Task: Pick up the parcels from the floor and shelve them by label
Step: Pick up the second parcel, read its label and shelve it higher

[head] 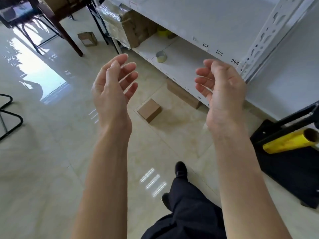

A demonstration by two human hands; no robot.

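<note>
A small brown cardboard parcel (149, 109) lies on the tiled floor between my two raised hands. A longer brown parcel (183, 94) lies half under the lowest shelf. A third parcel (87, 39) with a white label stands far off by a table leg. My left hand (113, 88) and my right hand (221, 87) are held up in front of me, palms facing each other, fingers apart and curled, holding nothing. The white shelf unit (222, 19) at the right carries the labels 207, 206 and 205 on its edge.
A tape roll (161, 57) lies on the low shelf, with wrapped cartons (127, 26) and a yellow roll (164, 32) further back. A black stand holding a yellow film roll (290, 140) is on the floor at right. Dark table legs (67, 33) stand at top left.
</note>
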